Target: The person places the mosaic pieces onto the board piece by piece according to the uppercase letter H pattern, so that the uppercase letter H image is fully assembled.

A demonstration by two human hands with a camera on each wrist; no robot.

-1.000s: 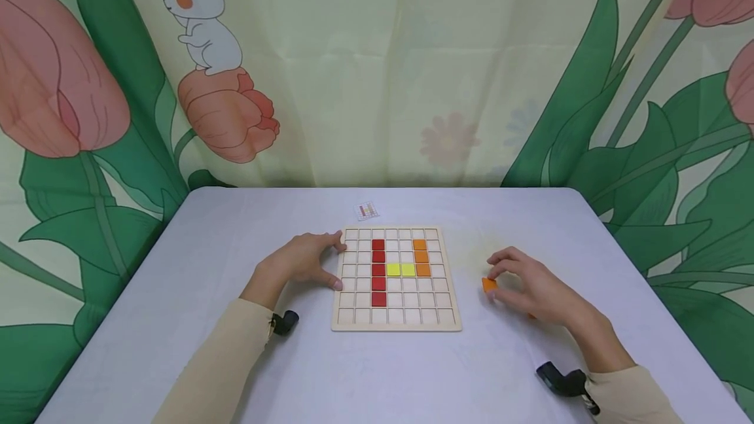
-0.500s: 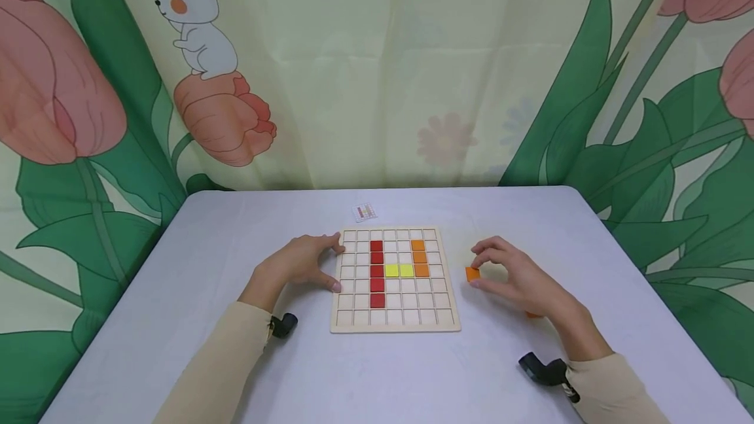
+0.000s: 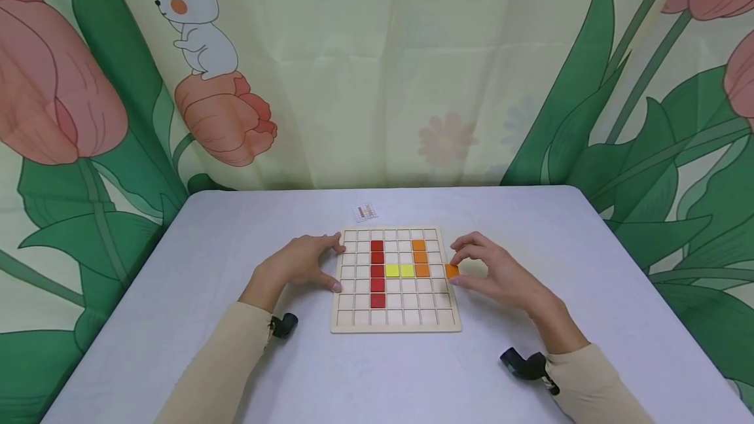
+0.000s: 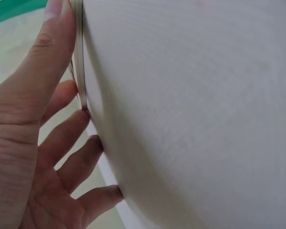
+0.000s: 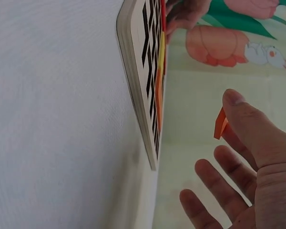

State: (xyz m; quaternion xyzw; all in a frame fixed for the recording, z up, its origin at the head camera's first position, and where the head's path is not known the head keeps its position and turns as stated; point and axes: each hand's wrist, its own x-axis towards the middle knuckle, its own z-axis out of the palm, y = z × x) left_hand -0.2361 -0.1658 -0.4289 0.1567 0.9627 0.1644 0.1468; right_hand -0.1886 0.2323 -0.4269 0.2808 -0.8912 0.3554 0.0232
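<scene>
A pale wooden grid board (image 3: 396,329) lies on the table. Down one of its columns runs a line of several red square tiles (image 3: 377,271). Two yellow tiles (image 3: 399,271) join that line to a column of three orange tiles (image 3: 419,257). My left hand (image 3: 300,258) rests against the board's left edge, thumb and fingers spread apart along it; the left wrist view shows the thumb (image 4: 50,52) on the edge. Between thumb and index finger my right hand (image 3: 501,273) pinches a loose orange tile (image 3: 451,271), held above the board in the right wrist view.
A small printed card (image 3: 365,212) with a coloured grid pattern lies behind the board. White cloth covers the table (image 3: 265,214). A curtain (image 3: 353,84) with tulips and a rabbit hangs behind it.
My right hand has carried the orange tile leftward to the board's right edge. Another orange piece, glimpsed on the table beneath the right wrist earlier, is out of sight. The left hand stays in place.
</scene>
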